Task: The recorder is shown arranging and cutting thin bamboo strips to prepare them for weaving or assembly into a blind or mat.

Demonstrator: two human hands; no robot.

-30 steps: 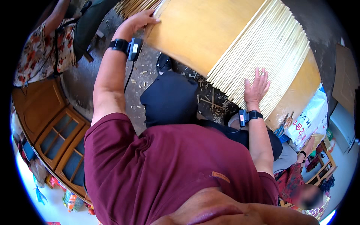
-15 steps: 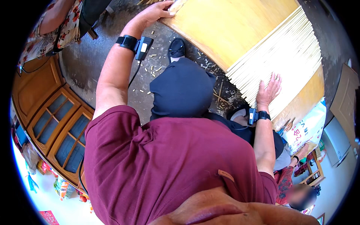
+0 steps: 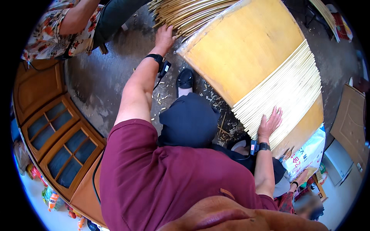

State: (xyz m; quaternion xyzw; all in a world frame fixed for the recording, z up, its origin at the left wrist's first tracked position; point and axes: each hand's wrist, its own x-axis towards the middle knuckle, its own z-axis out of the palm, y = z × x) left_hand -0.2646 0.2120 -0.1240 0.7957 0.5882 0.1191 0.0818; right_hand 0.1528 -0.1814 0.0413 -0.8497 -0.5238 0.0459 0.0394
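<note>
The flat, yellow wooden surface [image 3: 246, 46] is the reference for all positions. A row of straight, slender, pale wooden sticks [image 3: 289, 90] lies side by side across the right half of the surface. The right hand [image 3: 271, 125] rests on the row at the surface's near edge, fingers extended, grip wide. The left hand [image 3: 164, 39] is off the surface's left corner, at the ends of a loose bundle of tan wooden rods [image 3: 189, 15] beside the surface; whether its grip is closed on them cannot be told. A white plastic sack [image 3: 306, 152] adjoins the surface's right end.
</note>
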